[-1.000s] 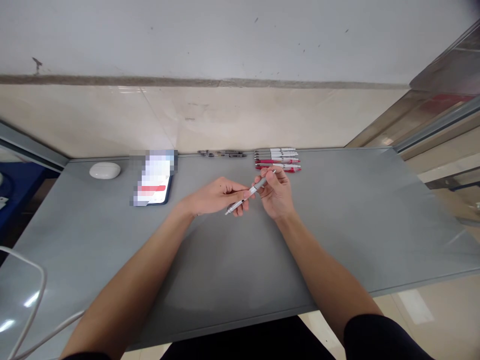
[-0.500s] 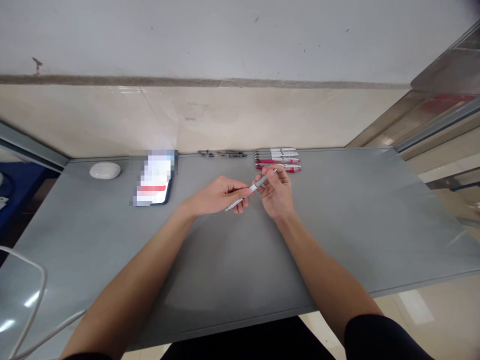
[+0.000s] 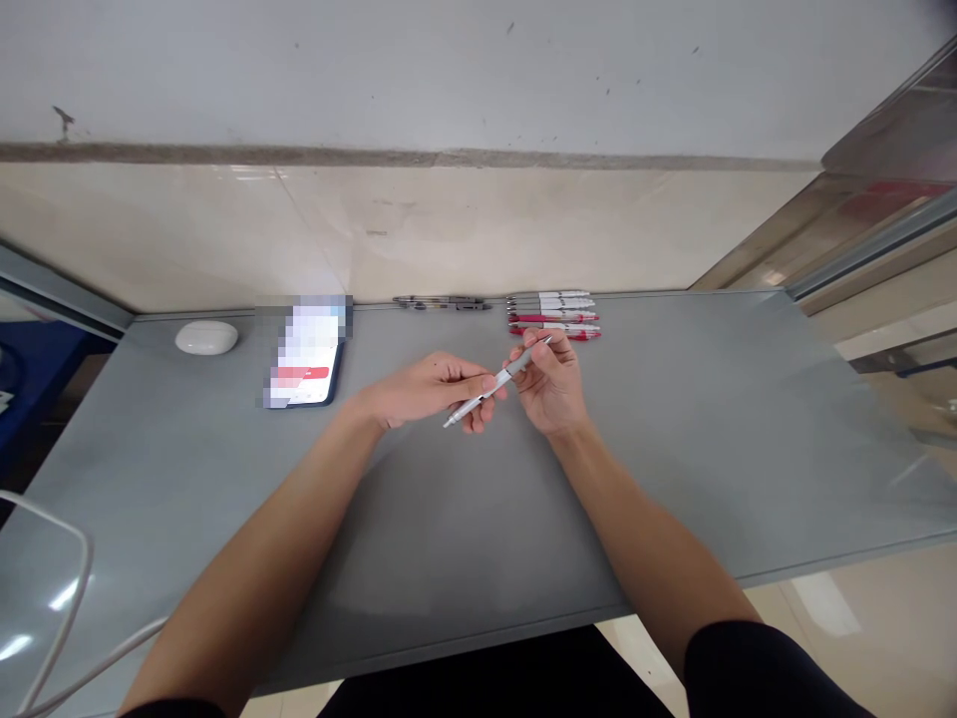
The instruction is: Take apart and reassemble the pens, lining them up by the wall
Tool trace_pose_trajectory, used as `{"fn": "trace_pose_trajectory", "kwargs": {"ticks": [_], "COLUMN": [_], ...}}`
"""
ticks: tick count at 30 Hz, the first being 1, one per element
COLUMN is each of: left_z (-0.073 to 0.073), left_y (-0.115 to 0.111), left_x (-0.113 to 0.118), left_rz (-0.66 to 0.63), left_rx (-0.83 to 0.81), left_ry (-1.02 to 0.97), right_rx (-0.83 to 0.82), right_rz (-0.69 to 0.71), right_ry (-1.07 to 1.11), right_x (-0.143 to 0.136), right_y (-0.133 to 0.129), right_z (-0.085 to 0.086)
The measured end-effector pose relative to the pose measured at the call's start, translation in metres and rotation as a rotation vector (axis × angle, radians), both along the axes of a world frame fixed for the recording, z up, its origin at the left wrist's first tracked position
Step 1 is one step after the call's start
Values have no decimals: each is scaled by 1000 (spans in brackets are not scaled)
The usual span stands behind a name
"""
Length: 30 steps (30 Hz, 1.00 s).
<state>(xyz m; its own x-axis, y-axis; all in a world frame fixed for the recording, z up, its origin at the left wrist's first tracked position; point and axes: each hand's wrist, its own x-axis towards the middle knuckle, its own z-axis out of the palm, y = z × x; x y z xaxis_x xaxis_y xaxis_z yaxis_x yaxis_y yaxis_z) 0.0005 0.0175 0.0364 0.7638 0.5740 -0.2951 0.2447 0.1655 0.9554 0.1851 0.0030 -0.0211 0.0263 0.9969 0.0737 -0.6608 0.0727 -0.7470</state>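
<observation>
A white pen with a grey grip point(image 3: 465, 410) slants between my two hands above the table, its pointed tip up to the right. My left hand point(image 3: 434, 387) pinches the white barrel near its middle, thumb on top. The fingers of my right hand point(image 3: 551, 384) close around the grey grip near the tip. Just beyond the right hand lies a row of several pens point(image 3: 564, 301), some white with grey grips and some with red grips. To the left of that row, dark clear-barrelled pens point(image 3: 441, 303) lie along the table's back edge.
A phone point(image 3: 308, 359) with its screen lit and partly blurred lies on the grey table point(image 3: 478, 558) at the left. Beside it sits a white rounded case point(image 3: 207, 337). A white cable point(image 3: 84, 534) loops at the lower left. A tiled wall point(image 3: 523, 229) borders the back edge.
In the left hand's grip the thumb has shifted slightly, and more of the pen's lower barrel shows. Both hands still hold the pen. The view has tilted a little.
</observation>
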Motion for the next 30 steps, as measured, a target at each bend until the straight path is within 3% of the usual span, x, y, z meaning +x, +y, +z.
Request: {"fn": "trace_pose_trajectory", "kwargs": {"ticks": [10,22,30], "left_z": [-2,-1,-3], "left_y": [-2,-2,-2], "left_x": [8,4,7], "left_rz": [81,16,84], "left_rx": [230,39,211], "left_ry": [58,12,37], "right_rx": [-45,3,-22], "right_rz": [-106,-20,-70], "right_ry": [22,40,64], "right_x": [1,0,0], "right_y": [3,-2,-1], "right_z": [-1,-2,-2]}}
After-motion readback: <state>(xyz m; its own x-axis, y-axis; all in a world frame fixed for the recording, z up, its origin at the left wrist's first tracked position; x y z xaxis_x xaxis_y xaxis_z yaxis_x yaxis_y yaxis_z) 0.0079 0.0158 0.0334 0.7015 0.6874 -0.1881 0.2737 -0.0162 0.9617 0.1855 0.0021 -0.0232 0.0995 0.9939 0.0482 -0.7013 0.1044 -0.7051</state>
